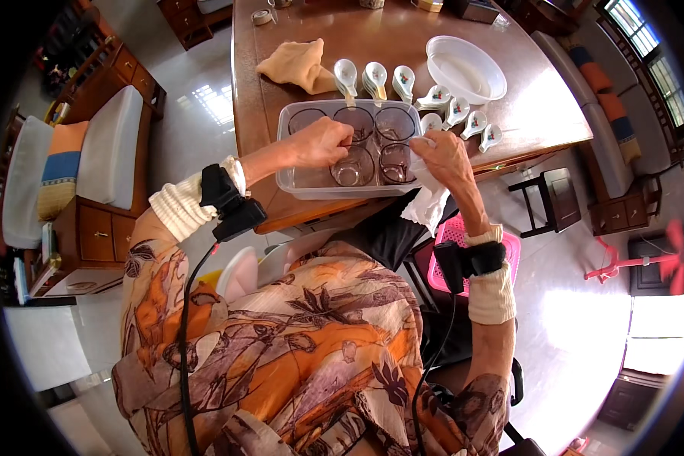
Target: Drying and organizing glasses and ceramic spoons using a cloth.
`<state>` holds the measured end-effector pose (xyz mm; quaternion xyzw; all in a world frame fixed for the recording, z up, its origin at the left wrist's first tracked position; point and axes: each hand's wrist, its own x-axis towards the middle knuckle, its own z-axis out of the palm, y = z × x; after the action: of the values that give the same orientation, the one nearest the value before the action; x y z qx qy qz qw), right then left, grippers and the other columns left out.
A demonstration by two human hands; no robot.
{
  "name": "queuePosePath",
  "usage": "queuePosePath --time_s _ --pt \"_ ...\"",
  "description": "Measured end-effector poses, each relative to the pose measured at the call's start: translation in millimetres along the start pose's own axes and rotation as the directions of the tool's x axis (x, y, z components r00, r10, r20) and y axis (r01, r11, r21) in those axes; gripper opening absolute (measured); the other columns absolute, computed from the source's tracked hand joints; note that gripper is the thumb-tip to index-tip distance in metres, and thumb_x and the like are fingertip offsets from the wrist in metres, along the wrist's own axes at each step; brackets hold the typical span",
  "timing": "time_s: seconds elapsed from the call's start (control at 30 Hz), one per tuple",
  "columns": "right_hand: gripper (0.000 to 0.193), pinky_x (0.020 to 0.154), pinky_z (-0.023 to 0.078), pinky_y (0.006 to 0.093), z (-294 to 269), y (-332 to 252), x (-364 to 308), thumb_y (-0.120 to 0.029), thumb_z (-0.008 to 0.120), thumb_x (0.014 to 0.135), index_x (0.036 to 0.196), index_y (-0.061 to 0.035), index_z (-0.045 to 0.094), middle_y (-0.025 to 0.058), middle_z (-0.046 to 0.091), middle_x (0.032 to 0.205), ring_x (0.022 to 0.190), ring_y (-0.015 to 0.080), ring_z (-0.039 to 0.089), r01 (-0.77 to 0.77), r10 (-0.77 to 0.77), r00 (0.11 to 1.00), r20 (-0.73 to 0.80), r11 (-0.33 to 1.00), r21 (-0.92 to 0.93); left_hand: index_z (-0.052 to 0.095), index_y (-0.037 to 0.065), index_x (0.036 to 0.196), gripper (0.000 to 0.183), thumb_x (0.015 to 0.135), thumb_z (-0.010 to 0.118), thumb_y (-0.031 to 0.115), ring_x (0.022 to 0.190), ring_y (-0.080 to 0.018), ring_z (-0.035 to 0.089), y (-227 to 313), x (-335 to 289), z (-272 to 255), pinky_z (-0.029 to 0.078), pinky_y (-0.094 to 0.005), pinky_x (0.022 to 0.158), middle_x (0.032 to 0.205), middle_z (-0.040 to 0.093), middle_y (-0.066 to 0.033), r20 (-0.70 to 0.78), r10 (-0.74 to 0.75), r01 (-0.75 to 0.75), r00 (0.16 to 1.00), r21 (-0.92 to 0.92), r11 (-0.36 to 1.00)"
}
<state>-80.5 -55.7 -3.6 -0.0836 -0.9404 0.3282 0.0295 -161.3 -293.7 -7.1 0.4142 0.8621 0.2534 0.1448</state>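
On my feed, I find the tumblers (352, 171) clear with a dark smoky tint and the tub (304, 182) colourless, translucent. I record the thin cloth (427, 207) as plain white and the folded cloth (292, 64) as plain tan. The spoons (345, 74) are white with small multicoloured motifs; the table (387, 30) is glossy brown. I note a leaf print in orange, cream and dark brown on the shirt (319, 327), cream cuffs (178, 209), a bright pink basket (511, 254), and orange, blue and beige blocks on the cushion (62, 171).

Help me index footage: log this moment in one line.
left hand: at glasses in clear tub | right hand: holding white cloth | table: spoons, tan cloth, oval bowl
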Motion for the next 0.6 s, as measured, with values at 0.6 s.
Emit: queuePosePath --time_s 0.6 --pt "0.036 0.075 0.047 0.0472 2 0 5 -0.038 0.057 0.076 0.087 -0.0052 0.067 0.0225 0.063 0.084 0.085 0.0409 0.06 0.02 -0.02 0.998 -0.053 1.0 -0.011 0.055 -0.002 0.077 0.03 0.074 0.066 0.026 0.072 -0.0404 0.061 22 -1 -4 0.048 -0.0467 0.064 0.069 0.06 -0.0232 -0.078 0.086 -0.06 0.993 0.291 0.955"
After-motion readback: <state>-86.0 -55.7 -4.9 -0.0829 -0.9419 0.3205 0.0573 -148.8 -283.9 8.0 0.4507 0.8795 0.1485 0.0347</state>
